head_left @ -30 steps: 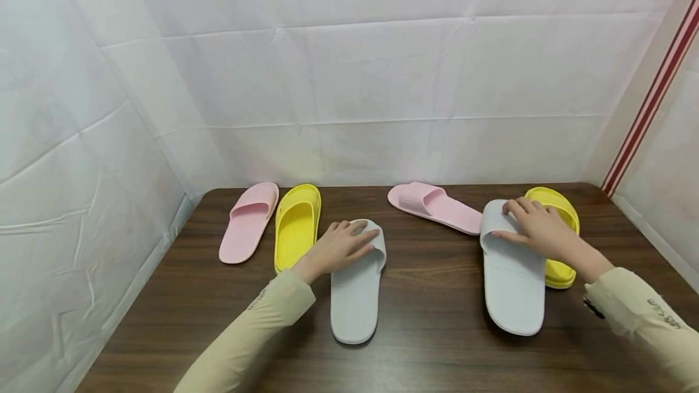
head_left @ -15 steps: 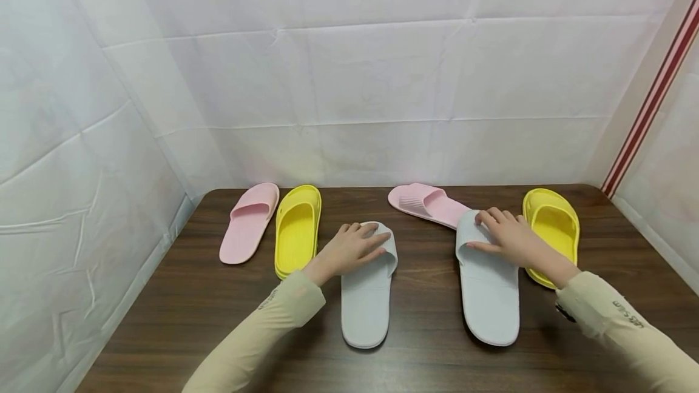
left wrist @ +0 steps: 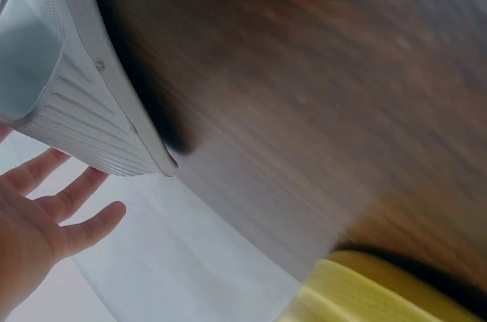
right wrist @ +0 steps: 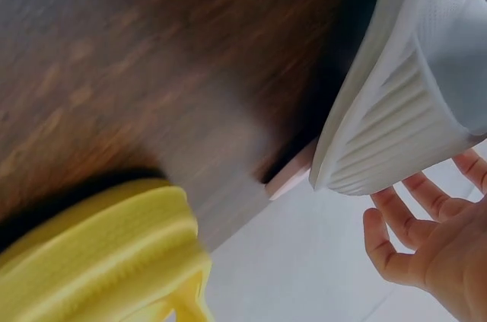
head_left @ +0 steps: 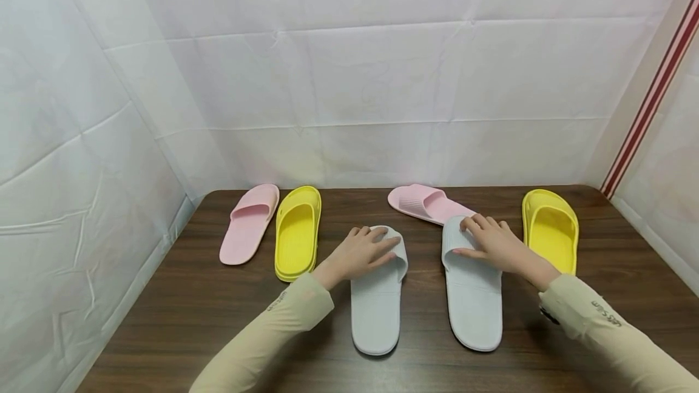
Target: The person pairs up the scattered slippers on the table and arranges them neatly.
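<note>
In the head view my left hand [head_left: 357, 255] grips the strap of a light grey slipper [head_left: 375, 320], fingers over the strap and thumb at its opening. The matching grey slipper [head_left: 474, 311] lies to its right, its strap held the same way by my right hand [head_left: 501, 246]. Both toes point away from me, with a gap between the pair. Each wrist view shows fingertips against a ribbed strap and dark shadow along the sole's edge. Whether the soles rest fully on the table cannot be told.
A pink slipper [head_left: 247, 229] and a yellow slipper [head_left: 297, 238] stand at the left on the brown table [head_left: 180, 320]. Another pink slipper [head_left: 426, 204] lies sideways behind the right grey one, which covers its heel. At far right is a second yellow slipper [head_left: 553, 232]. White sheeting [head_left: 349, 77] hangs behind.
The right hand has carried its grey slipper left, away from the right yellow slipper. My left hand has shifted its slipper slightly right and nearer, so the pair stands closer together.
</note>
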`<state>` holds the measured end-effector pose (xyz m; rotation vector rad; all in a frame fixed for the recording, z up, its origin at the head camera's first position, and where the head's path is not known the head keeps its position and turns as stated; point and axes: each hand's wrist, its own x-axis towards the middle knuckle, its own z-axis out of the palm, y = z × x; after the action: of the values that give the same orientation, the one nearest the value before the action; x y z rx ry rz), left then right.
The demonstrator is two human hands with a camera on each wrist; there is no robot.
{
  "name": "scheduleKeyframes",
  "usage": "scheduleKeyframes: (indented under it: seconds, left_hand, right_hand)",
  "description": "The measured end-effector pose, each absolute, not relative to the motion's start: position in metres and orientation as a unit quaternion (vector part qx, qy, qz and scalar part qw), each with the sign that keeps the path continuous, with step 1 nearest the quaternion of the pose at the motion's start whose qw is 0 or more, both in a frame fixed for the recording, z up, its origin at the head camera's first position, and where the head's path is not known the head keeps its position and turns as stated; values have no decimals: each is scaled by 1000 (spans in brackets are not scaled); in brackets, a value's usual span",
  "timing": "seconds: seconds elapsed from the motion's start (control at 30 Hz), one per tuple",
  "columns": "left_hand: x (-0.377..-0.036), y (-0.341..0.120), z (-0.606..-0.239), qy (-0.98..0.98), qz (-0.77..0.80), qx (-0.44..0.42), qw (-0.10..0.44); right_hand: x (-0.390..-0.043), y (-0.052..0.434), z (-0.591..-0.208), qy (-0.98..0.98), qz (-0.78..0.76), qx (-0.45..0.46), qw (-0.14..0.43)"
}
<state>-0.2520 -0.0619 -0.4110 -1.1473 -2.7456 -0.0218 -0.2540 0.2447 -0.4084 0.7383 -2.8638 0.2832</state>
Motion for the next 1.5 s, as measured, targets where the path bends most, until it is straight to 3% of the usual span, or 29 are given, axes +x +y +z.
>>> scheduleKeyframes:
  seconds: [0.83, 1.5]
  left_hand:
    - [-242, -47, -413, -904, 11, -414, 109]
    - [-243, -40, -413, -904, 21, -414, 106]
  right_hand:
    - [-251, 212, -420, -944, 101, 294, 113]
    - [-252, 211, -424, -940, 120, 307, 90]
